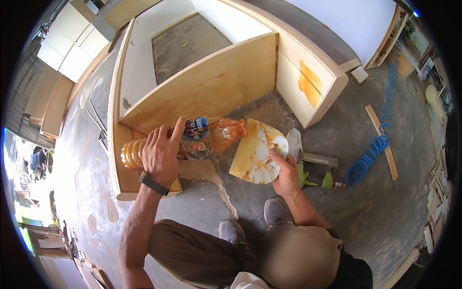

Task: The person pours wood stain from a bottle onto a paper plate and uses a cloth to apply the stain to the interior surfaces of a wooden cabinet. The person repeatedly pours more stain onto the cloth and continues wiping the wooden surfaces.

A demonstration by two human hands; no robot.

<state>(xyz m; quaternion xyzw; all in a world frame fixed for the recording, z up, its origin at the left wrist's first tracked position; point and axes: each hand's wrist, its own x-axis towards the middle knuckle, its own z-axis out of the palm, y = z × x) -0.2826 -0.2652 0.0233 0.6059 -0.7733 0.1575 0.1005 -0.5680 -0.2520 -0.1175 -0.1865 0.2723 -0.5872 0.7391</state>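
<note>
My left hand [161,153] is wrapped round a clear plastic bottle [225,136] with a blue label, lying almost level and coated inside with amber glue. Its narrow, smeared end points right and meets or nearly meets the top edge of a pale spreader [258,155]. Amber smears cover the spreader, which has a straight, finely toothed left edge and a rounded right side. My right hand [287,177] pinches that rounded side, thumb on top. Just beyond both hands lies a wooden cabinet frame [202,79]; a wet amber patch [309,85] marks its right inner panel.
Right of my right hand, a green and grey nail gun [313,179] lies on the concrete floor [207,216]. A blue coiled hose [366,159] runs beside it across a wooden strip [382,143]. White drawer fronts [72,43] stand far left, wood scraps [435,207] along the right.
</note>
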